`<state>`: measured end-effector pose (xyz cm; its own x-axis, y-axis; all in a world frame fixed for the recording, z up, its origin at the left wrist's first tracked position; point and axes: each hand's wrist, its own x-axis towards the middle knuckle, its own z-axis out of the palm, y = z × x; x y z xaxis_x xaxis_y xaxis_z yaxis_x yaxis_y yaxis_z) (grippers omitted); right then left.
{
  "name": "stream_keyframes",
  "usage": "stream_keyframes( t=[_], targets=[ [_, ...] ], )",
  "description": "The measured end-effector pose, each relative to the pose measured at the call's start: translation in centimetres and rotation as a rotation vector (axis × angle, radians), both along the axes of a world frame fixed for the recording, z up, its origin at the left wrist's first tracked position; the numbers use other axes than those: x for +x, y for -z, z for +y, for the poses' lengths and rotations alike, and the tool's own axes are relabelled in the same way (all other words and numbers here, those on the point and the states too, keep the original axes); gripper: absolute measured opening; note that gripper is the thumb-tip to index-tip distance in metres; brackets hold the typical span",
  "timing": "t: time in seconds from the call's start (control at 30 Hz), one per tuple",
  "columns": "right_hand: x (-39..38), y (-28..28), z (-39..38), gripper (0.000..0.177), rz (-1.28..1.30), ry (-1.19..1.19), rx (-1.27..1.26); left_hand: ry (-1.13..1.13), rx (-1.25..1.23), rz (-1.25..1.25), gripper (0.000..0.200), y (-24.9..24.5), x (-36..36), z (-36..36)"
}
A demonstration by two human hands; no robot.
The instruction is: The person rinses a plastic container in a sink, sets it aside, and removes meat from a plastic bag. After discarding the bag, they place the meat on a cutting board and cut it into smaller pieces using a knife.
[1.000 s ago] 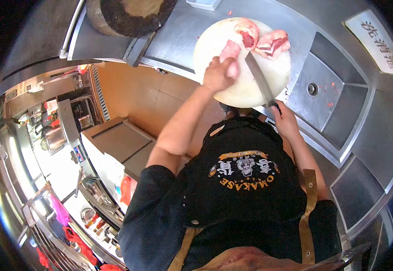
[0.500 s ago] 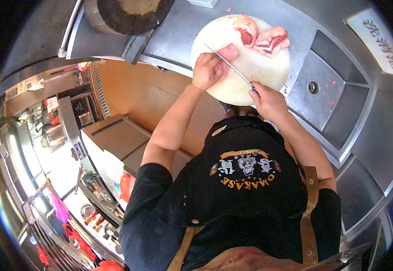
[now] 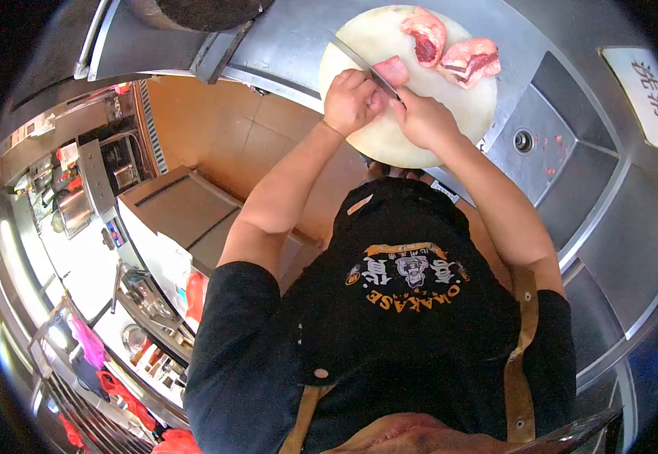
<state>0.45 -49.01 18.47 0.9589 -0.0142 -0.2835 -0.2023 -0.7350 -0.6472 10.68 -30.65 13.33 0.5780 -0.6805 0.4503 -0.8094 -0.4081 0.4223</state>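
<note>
Across the round, off-white cutting board point(image 3: 450, 117), taken as a clock face with twelve at the top, a long knife with a thin metal blade point(image 3: 355, 57) slants from the middle out past ten o'clock. Near the centre, just above the blade, lies a small pink slab of raw meat point(image 3: 392, 69), its lower-left edge hidden by the knife. The right hand point(image 3: 423, 117) is closed around the handle, covering most of it. At nine o'clock the left hand point(image 3: 353, 102) is curled and narrow, its fingers bunched beside the blade; whether they pinch a pale scrap cannot be told.

Two larger red-and-white chunks of meat sit at twelve point(image 3: 426, 38) and two o'clock point(image 3: 470, 62), clear of the blade. Beyond the board at four o'clock is a steel sink point(image 3: 560, 151) with pink scraps in it. The grey metal counter point(image 3: 298, 38) carries the board.

Compared with half a second ago, the right hand has come in from the board's edge, close to the left, and the blade reaches farther past the rim.
</note>
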Motion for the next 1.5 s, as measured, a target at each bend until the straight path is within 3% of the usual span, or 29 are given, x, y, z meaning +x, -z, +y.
stream_keyframes(
  t=[0.17,0.53,0.67,0.77,0.87,0.9,1.03,1.2,1.33,1.37,1.43,1.5],
  targets=[
    [-5.4,-2.8,-1.9,0.030,0.136,0.018,-0.011,-0.029,0.030,0.029,0.014,0.4,0.2,-0.1],
    [1.5,3.9,0.2,0.033,0.001,-0.021,0.023,-0.006,0.063,0.033,0.020,0.1,0.5,-0.2],
    [-4.0,4.4,-1.6,0.033,0.006,-0.030,0.014,-0.064,0.039,-0.003,0.023,1.0,0.1,-0.1],
    [-11.4,1.6,-4.8,0.031,0.075,-0.013,-0.028,-0.301,-0.014,0.188,0.030,0.2,-1.1,-0.3],
    [-14.2,-0.8,-6.4,0.033,0.178,0.009,-0.083,-0.465,0.208,0.688,0.049,3.2,0.6,1.4],
    [-14.4,-1.5,-6.7,0.034,0.251,0.006,-0.103,-0.461,0.321,0.752,0.067,2.2,1.0,1.7],
    [-14.4,0.2,-6.9,0.038,-0.021,0.048,-0.234,-0.414,0.308,0.881,0.074,-3.1,-1.0,1.2],
    [-15.1,2.4,-6.8,0.039,-0.211,0.211,0.012,-0.385,0.423,0.948,0.079,-4.2,-2.9,1.7],
    [-15.2,3.0,-6.9,0.038,-0.046,0.411,0.244,-0.485,0.101,1.212,0.082,-1.2,-3.2,2.9],
    [-15.2,3.5,-6.7,0.035,-0.170,0.477,0.338,-0.484,0.062,1.218,0.082,-0.8,-3.3,3.2],
    [-15.1,2.8,-7.2,0.034,-0.091,0.606,0.525,-0.482,-0.018,1.228,0.082,-2.2,-4.0,2.4],
    [-15.3,2.7,-7.6,0.031,-0.086,0.694,0.656,-0.385,0.095,1.001,0.084,-1.4,-4.6,2.5]
  ],
)
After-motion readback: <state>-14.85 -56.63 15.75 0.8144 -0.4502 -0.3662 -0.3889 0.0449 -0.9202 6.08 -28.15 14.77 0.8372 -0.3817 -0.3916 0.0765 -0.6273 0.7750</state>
